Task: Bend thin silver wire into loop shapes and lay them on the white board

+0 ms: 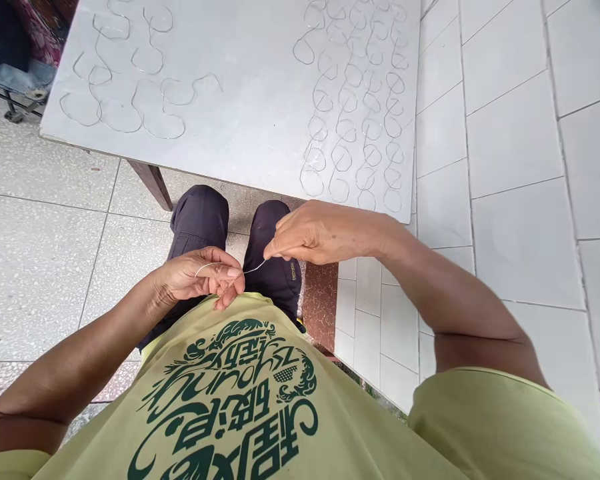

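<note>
A thin, pale wire (254, 268) stretches between my two hands above my lap. My left hand (207, 275) pinches it between thumb and fingertips, and one end curves back over the thumb. Closed on the wire's other end, my right hand (313, 235) is a little higher and to the right, near the table's front edge. On the white table (250, 127) lie S-shaped bent wires (130, 110) at the left, spaced loosely. Many more bent wires (347, 130) form tight columns at the right.
A white tiled wall (520, 147) runs along the table's right side. Under the front left part is a wooden table leg (151, 183). A dark folding frame with a wheel (14, 115) stands at the far left on the speckled floor (40, 267).
</note>
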The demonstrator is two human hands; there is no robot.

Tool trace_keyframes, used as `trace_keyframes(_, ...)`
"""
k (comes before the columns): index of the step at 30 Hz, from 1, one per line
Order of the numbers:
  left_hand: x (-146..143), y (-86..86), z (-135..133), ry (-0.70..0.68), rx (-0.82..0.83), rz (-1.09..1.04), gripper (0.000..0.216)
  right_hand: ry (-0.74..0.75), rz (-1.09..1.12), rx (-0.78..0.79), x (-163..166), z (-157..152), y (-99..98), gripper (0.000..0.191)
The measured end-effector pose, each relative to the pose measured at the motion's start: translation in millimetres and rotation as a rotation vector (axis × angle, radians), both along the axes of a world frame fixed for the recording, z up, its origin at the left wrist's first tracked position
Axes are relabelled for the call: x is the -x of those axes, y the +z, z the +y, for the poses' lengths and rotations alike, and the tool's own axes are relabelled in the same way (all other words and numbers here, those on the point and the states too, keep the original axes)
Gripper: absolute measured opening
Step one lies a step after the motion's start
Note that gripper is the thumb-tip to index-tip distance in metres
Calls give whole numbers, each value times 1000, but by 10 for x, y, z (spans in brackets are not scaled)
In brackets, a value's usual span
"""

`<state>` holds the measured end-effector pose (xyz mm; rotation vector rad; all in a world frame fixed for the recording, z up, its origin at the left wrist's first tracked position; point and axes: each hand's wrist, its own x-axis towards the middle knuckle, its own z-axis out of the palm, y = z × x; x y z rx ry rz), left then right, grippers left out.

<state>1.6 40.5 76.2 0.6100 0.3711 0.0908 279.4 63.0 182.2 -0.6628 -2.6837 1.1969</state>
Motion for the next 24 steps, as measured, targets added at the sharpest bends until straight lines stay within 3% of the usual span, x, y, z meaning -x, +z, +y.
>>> trace_keyframes(2, -16, 45, -27, -64, 7, 15, 27, -15, 5, 69, -1, 10, 20, 22)
trace_keyframes(6, -43, 73, -78, -99, 19, 30, 27, -235, 70, 170, -27, 96, -42, 28)
trace_keyframes(9, -40, 25, -99, 129, 31, 5, 23, -353, 135, 223, -48, 203, -74, 20)
trace_keyframes(13, -57, -63, -100, 476, 49, -62, 19, -652, 331, 326, 1, 211, -259, 39)
trace_keyframes(17, -133, -92, -85, 556, 67, -93, 18, -579, 463, 647, 233, -7, -649, 41)
trace_keyframes(20, -180, -71, -91, 527, 51, -94, 19, -583, 603, 685, 446, -166, -862, 36)
trace_keyframes(24, -170, -89, -101, 513, 43, -104, 20, -645, 729, 772, 588, -191, -979, 35)
